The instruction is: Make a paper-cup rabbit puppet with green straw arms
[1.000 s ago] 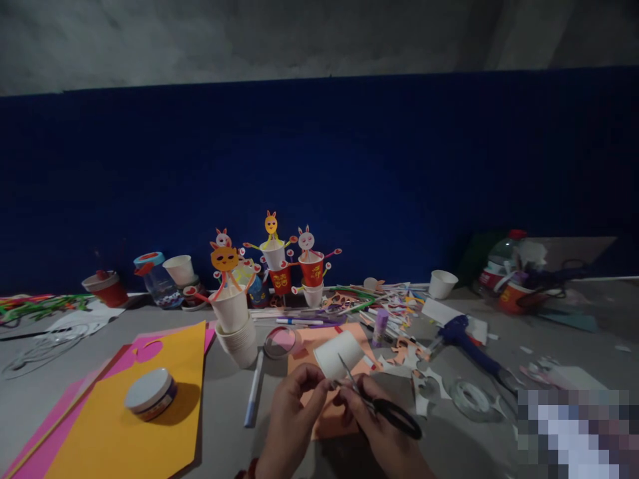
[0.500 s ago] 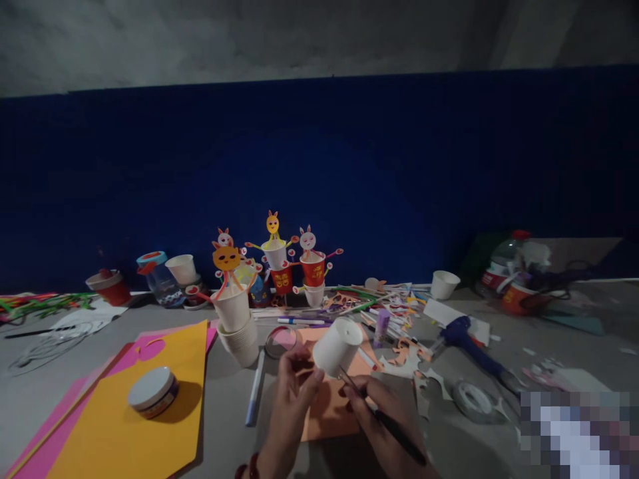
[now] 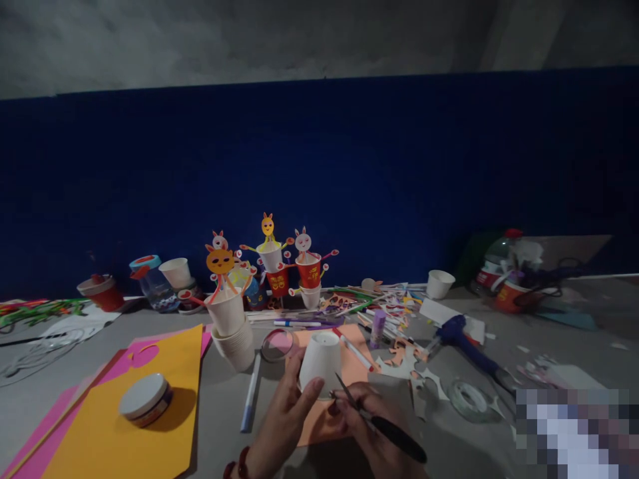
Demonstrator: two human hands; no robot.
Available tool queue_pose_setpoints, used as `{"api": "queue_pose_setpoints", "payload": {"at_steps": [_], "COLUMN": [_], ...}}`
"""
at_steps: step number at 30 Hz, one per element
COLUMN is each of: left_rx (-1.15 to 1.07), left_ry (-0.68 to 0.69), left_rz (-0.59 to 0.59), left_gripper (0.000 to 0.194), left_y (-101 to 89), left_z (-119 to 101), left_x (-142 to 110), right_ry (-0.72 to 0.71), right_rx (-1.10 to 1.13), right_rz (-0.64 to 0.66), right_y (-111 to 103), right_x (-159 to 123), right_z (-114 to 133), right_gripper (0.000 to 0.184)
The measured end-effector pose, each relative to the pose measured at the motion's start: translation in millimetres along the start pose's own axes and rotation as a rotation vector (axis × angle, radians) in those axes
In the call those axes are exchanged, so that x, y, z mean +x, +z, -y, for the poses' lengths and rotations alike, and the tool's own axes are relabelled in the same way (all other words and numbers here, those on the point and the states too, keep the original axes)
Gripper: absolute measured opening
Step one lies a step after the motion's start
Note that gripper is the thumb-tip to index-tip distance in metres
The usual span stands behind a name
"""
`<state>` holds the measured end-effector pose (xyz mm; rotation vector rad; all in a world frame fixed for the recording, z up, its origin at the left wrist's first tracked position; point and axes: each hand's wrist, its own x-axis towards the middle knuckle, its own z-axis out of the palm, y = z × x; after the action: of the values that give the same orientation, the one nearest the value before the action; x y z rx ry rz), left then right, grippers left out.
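My left hand [image 3: 289, 412] holds a white paper cup [image 3: 322, 362] upside down, thumb on its near side and fingers round the left. A small dark mark shows on the cup's upturned base. My right hand [image 3: 362, 416] grips what look like black-handled scissors [image 3: 397, 436], with a thin pointed metal blade aimed up and left, close to the cup's right side. Its fingertips are pinched near the cup's lower rim. Under the cup lies an orange paper sheet [image 3: 317, 432]. A red-capped white marker [image 3: 357, 352] rests on that sheet, right of the cup.
Left are yellow paper [image 3: 100, 439], a lidded jar [image 3: 146, 399], a blue-capped marker [image 3: 251, 392] and a cup stack [image 3: 234, 346] bearing a paper figure. Right are a glue stick [image 3: 378, 329], a blue glue gun [image 3: 464, 342], clear tape [image 3: 469, 399] and paper scraps [image 3: 404, 359].
The cup has moved down and left and turned from tilted to nearly upright on its rim. The blade has come away from the cup's lower side. The view has shifted slightly.
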<state>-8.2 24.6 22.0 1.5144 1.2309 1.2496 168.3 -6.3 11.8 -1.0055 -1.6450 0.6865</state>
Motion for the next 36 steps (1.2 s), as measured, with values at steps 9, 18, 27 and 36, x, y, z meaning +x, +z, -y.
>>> {"api": "queue_pose_setpoints", "payload": {"at_steps": [9,18,27,36], "left_rx": [-0.028,-0.209,-0.140,-0.185], "left_ry": [0.021,-0.096,0.037,0.038], "left_rz": [-0.151,0.004,0.098,-0.053], "left_gripper": [0.070,0.072,0.055,0.059], "left_y": [7.1,-4.4,-2.3,5.2], "left_z": [21.7,2.4,-0.3,8.2], "left_x": [-8.2,-5.4,-11.0,-12.3], "right_ry": [0.322,0.186,0.422,0.421], "right_rx": [0.288,0.169,0.393,0.484], "right_rz": [-0.090,-0.032,-0.025,-0.022], "right_y": [3.1,-2.4,-3.2,-2.1], "right_x": [4.7,3.4,7.2,5.8], "right_z": [11.1,12.6,16.6,11.0], "right_gripper": [0.043,0.044,0.042,0.039]}}
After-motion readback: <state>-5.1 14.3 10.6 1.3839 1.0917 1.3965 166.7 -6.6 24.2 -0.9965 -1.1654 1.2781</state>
